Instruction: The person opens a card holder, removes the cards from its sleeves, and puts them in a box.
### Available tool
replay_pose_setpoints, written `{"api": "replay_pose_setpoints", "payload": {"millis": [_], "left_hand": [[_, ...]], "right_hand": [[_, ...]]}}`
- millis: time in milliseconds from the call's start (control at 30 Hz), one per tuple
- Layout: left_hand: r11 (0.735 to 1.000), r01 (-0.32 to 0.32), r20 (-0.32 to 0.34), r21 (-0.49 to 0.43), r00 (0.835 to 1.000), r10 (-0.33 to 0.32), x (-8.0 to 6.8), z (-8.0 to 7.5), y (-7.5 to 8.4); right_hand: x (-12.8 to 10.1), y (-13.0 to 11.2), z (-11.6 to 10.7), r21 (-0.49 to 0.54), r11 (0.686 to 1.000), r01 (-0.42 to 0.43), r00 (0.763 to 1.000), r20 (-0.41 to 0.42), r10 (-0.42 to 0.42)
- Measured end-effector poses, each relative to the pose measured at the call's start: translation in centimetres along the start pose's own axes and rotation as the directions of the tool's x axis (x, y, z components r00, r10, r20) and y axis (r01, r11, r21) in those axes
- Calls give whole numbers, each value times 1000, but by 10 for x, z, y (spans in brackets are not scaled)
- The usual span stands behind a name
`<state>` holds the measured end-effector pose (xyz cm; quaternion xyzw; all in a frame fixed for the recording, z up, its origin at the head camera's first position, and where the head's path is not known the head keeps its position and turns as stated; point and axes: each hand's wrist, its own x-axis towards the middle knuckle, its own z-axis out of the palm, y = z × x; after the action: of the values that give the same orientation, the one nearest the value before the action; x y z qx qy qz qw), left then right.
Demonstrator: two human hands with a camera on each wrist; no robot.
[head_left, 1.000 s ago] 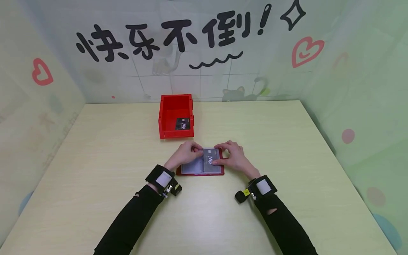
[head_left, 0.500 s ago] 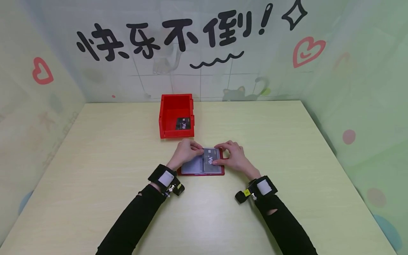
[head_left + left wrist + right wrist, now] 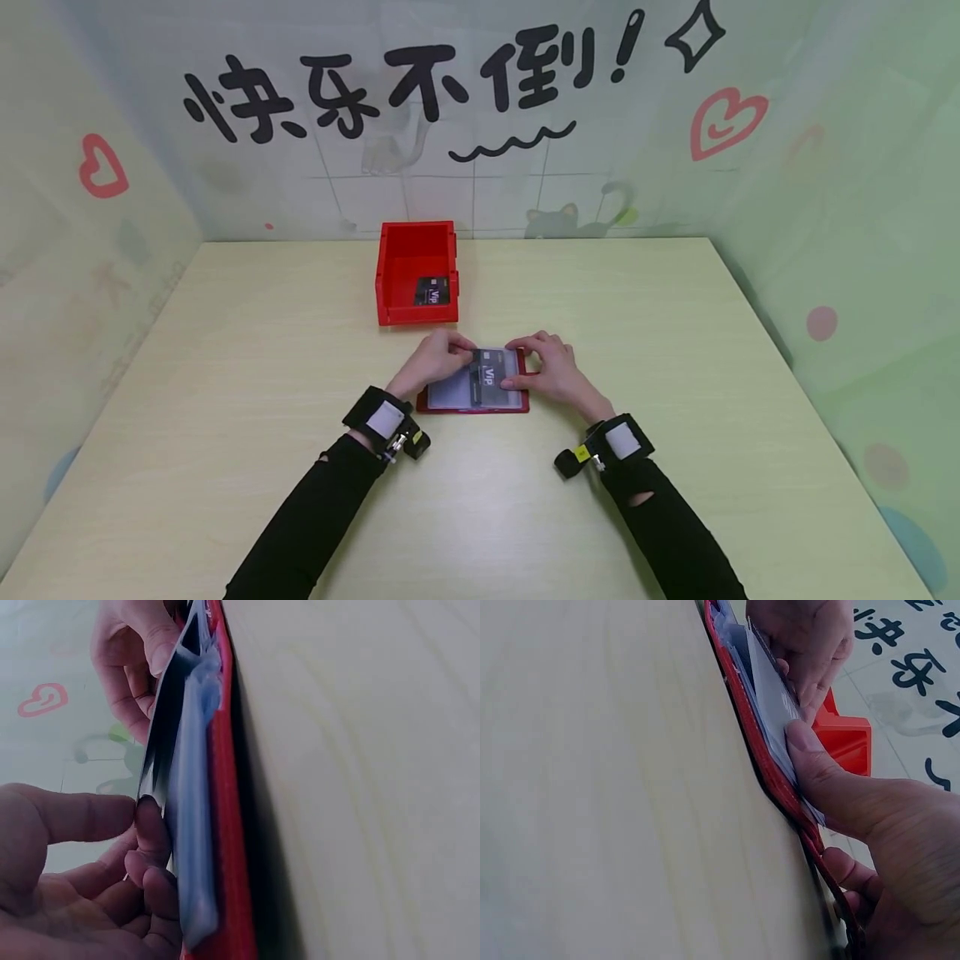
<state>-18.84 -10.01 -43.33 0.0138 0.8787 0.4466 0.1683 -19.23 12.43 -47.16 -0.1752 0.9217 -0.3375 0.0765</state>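
Note:
A red card holder (image 3: 422, 410) lies open on the table, its clear plastic sleeves (image 3: 450, 393) facing up. Part of a dark grey card marked "Vip" (image 3: 489, 379) sticks out leftward from the right-hand sleeve. My left hand (image 3: 433, 360) pinches this card's left edge between thumb and finger; in the left wrist view the card (image 3: 161, 735) stands tilted up off the sleeves. On the right side, my right hand (image 3: 553, 371) grips the holder, its thumb (image 3: 806, 742) pressing on the sleeve and card. Some right fingers are partly hidden by the red cover (image 3: 776, 776).
Behind the holder stands a red bin (image 3: 416, 315) with another dark "Vip" card (image 3: 432, 291) inside. The pale wooden table (image 3: 262, 350) is bounded by printed walls at the back and both sides.
My left hand has drawn the card a little to the left, partly out of the right sleeve. The right hand and the holder have stayed nearly still.

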Motion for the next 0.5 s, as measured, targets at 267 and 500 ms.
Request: {"api": "replay_pose_setpoints", "payload": {"millis": [267,500], "left_hand": [[998,-26,-30,51,999,27,-1,5,-2],[999,45,-9,4,999,-45,-1,5,1]], "right_hand": [[-2,-1,-1,3,1000,12,1000,6,-12],[0,0,-2,2,1000,13,1000,1,-13]]}}
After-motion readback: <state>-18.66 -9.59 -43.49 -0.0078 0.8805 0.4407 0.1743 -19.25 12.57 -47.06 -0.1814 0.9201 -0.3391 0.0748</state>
